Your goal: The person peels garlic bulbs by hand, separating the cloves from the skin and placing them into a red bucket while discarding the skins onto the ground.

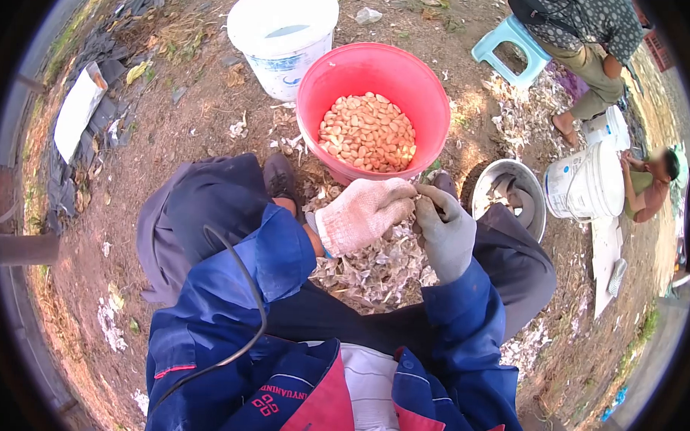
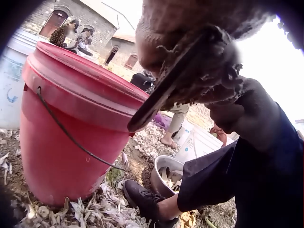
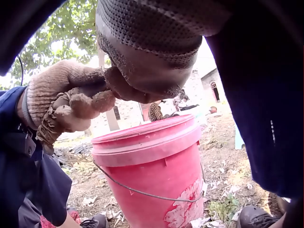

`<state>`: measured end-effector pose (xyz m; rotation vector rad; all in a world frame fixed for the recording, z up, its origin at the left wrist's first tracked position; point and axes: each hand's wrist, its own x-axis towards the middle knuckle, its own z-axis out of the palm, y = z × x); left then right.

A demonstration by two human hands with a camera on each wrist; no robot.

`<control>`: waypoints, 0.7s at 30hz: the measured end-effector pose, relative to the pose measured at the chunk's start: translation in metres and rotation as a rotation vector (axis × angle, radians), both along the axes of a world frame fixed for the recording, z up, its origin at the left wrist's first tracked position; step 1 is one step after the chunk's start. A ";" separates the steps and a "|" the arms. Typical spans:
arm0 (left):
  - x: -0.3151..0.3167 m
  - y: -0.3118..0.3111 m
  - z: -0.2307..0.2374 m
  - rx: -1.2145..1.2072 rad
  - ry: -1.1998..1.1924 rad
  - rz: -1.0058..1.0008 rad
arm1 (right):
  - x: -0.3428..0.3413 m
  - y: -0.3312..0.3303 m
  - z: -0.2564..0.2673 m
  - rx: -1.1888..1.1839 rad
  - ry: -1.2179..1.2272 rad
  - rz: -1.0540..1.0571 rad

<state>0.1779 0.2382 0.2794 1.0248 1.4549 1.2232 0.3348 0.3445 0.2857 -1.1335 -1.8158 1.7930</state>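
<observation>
My left hand (image 1: 364, 216), in a pinkish-white knit glove, meets my grey-gloved right hand (image 1: 445, 233) just in front of the red bucket (image 1: 373, 53). In the left wrist view my left hand grips a dark, narrow blade-like tool (image 2: 166, 85) with a pointed end; frayed cloth hangs about its fingers. My right hand's curled fingertips come right up to the left ones in the right wrist view. They pinch a small piece, mostly hidden, whose kind I cannot tell. Tan, bean-like pieces (image 1: 367, 133) fill the bottom of the bucket.
Dry pale husks (image 1: 381, 274) cover the ground between my legs. A white bucket (image 1: 289, 69) stands behind the red one, and a metal basin (image 1: 540, 215) holding scraps sits at the right. Beyond are another white bucket (image 1: 585, 182), a blue stool (image 1: 510, 46) and other people.
</observation>
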 end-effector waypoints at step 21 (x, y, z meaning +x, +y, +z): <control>-0.002 -0.006 0.009 -0.087 -0.162 0.020 | 0.001 -0.004 -0.001 -0.144 0.050 -0.044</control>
